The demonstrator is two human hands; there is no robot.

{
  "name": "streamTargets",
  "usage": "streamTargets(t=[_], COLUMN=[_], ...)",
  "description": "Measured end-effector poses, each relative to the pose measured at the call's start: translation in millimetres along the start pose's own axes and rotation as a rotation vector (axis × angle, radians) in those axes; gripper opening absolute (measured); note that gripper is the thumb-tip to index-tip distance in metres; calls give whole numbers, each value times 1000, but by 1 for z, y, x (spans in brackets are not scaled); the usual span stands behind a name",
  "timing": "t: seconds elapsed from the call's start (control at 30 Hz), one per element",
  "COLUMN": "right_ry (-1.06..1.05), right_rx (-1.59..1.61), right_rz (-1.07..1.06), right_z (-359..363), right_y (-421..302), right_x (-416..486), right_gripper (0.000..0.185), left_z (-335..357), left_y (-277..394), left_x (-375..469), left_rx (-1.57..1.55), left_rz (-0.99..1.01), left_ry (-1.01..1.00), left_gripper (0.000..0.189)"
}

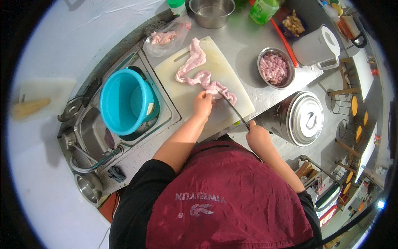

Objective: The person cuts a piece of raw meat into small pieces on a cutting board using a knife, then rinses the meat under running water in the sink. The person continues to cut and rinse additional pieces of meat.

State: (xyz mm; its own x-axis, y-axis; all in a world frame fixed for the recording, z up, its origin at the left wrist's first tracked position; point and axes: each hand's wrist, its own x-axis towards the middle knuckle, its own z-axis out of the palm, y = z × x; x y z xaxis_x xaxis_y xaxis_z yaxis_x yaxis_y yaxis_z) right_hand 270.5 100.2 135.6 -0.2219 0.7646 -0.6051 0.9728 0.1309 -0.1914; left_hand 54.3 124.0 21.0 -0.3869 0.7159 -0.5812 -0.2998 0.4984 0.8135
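A long, folded strip of pale pink raw meat, which looks like intestine (203, 78), winds across a white plastic cutting board (222, 62). My left hand (203, 105) pinches a part of it near the middle of the board, fingertips close together. In my right hand (259, 137), at the board's near right edge, is the handle of a knife (235, 110). Its narrow blade slants up to the left, with the far end at the meat just right of my left fingers. The blade's tip is partly hidden by the meat.
Left of the board, a blue plastic bucket (124, 101) stands in a steel sink (93, 130). A bagged piece of raw meat (163, 38) and a steel pot (212, 14) lie beyond. A steel bowl of cut meat (273, 68), a white pitcher (314, 46) and a lidded steel pot (306, 119) are at right.
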Motion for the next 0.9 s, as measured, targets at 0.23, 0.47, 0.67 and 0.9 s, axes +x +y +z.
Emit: streamTargets(t=[0.23, 0.47, 0.67, 0.9], right_ry=[-76, -131, -123, -290], right_rx=[-32, 4, 60, 460], right_rz=[-21, -175, -327, -304], right_z=[-12, -8, 0, 12], right_y=[35, 22, -8, -63], right_x=[-34, -19, 20, 88], right_gripper=[21, 24, 26, 28], left_z=[-33, -50, -56, -85], left_y=[4, 20, 49, 109], left_x=[32, 47, 34, 6], left_rx=[-716, -1066, -689, -727], left_rz=[-74, -279, -334, -83], left_ry=[90, -391, -136, -278], left_gripper=[24, 26, 38, 27])
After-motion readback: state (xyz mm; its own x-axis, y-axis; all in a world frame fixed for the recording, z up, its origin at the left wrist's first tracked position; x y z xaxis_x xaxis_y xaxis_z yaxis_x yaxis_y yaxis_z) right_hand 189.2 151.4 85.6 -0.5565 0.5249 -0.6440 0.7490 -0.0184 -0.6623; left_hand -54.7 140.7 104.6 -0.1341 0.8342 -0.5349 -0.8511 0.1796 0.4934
